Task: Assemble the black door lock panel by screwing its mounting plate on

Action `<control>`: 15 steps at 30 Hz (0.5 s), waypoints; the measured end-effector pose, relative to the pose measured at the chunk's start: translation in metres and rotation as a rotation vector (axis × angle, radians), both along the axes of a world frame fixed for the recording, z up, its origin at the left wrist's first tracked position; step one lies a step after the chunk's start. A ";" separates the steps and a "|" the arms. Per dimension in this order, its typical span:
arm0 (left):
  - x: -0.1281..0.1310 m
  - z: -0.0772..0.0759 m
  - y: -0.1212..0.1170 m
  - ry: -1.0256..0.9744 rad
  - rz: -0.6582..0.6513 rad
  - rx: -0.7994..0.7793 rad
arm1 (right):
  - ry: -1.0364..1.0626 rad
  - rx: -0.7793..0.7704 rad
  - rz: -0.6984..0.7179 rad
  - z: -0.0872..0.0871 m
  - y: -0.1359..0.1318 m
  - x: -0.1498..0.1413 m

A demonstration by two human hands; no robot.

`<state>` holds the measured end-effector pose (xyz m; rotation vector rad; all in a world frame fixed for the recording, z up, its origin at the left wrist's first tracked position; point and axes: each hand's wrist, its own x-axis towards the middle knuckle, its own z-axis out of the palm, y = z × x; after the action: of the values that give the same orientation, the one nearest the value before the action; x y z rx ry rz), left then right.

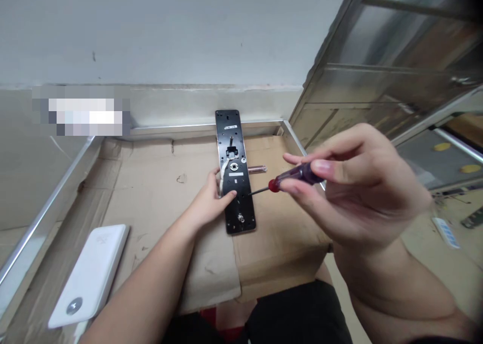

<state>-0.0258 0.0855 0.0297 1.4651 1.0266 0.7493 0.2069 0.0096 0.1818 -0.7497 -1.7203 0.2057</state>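
A long black door lock panel (236,203) lies back-side up on cardboard, with screw holes, a round fitting and a white cable (222,175) along its left side. A copper-coloured handle (257,169) sticks out to its right. My left hand (211,195) grips the panel's left edge, thumb over the face and fingers partly hidden beside it. My right hand (350,183) is closed around the dark handle of a screwdriver (298,174) with a red collar. The thin shaft points left, its tip at the panel's lower right part; whether it sits in a hole I cannot tell.
Cardboard (151,193) covers the work surface, which has a raised metal-edged rim (298,138). At the lower left lies a white slab-like device (90,273) with a round dark spot. A wall stands behind. On the floor at right is a white power strip (446,232).
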 end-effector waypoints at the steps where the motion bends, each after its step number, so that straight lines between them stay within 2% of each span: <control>1: 0.000 0.001 0.000 -0.006 -0.002 -0.003 | -0.016 0.020 -0.013 0.000 0.000 -0.001; 4: 0.001 0.002 -0.001 -0.018 -0.004 -0.019 | -0.048 0.097 -0.061 0.000 -0.003 -0.007; 10: 0.002 0.000 -0.005 -0.046 -0.080 -0.099 | -0.081 0.081 -0.099 0.005 -0.010 -0.011; 15: 0.001 -0.002 -0.005 -0.087 -0.081 -0.110 | -0.156 0.132 -0.195 0.003 -0.007 -0.006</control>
<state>-0.0252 0.0805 0.0280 1.3598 0.9233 0.6820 0.2005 0.0030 0.1845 -0.8478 -1.7748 -0.1020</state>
